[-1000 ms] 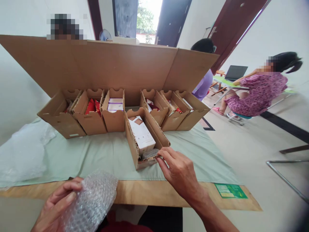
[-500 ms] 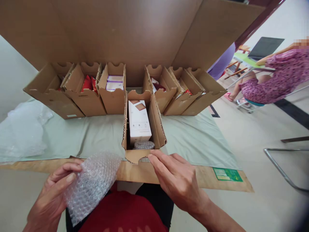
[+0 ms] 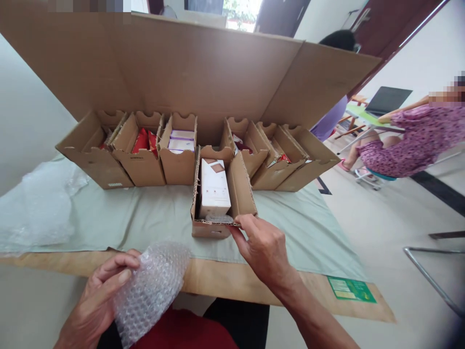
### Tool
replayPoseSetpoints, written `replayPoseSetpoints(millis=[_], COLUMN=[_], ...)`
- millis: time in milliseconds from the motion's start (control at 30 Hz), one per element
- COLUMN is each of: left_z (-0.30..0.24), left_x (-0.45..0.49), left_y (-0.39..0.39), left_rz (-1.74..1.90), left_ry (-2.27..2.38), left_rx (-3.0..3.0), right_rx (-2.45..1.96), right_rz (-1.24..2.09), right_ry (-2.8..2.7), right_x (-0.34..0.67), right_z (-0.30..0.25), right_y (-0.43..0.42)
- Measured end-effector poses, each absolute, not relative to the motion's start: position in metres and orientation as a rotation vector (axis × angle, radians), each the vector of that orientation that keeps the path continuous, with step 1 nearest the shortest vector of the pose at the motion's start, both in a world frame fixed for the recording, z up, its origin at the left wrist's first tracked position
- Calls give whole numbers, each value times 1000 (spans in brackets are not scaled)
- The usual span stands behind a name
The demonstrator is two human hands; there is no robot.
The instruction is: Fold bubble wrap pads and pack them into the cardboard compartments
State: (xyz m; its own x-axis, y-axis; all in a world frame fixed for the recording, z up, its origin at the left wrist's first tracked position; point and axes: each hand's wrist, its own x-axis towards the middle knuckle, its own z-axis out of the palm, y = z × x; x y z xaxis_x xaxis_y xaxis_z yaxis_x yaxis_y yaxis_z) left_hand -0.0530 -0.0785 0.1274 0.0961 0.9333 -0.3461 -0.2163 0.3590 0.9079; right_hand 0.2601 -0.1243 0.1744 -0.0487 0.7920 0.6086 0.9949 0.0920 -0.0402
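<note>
My left hand (image 3: 105, 291) pinches a piece of clear bubble wrap (image 3: 152, 286) between thumb and fingers, in front of the table edge. It hangs over my lap. With thumb and fingers, my right hand (image 3: 263, 247) grips the front rim of an open cardboard bin (image 3: 210, 230), near its right corner. Inside that bin stands a white box (image 3: 215, 186) with a brown square printed on it. Another bit of bubble wrap (image 3: 219, 219) lies in front of the white box, partly hidden by the bin's front wall.
Several cardboard bins (image 3: 148, 167) line the back, holding red packets (image 3: 142, 141) and white-and-purple boxes (image 3: 181, 144). A tall cardboard panel (image 3: 203, 72) stands behind them. Loose plastic wrap (image 3: 39, 203) lies left on the green cloth (image 3: 156, 213). A seated person (image 3: 421, 140) is at right.
My view has tilted upward. The front of the middle bin, slanted toward me before, now stands more upright and farther from the table edge. My left hand still holds the bubble wrap.
</note>
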Motion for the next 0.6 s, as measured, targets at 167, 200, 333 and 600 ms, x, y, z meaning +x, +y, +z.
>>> replayPoseSetpoints(millis=[167, 200, 333, 600], left_z=[122, 119, 104, 95], left_x=[-58, -59, -61, -30], left_y=[-83, -83, -87, -98], left_rz=[1010, 1004, 896, 742], left_ry=[1172, 1172, 1149, 1014], left_rx=[769, 762, 699, 714], right_rx=[-1637, -1608, -1469, -1607], right_rz=[-565, -564, -596, -836], right_ry=[-2054, -2094, -2225, -2213], right_x=[249, 250, 273, 303], right_z=[176, 176, 181, 187], right_y=[-113, -113, -108, -82])
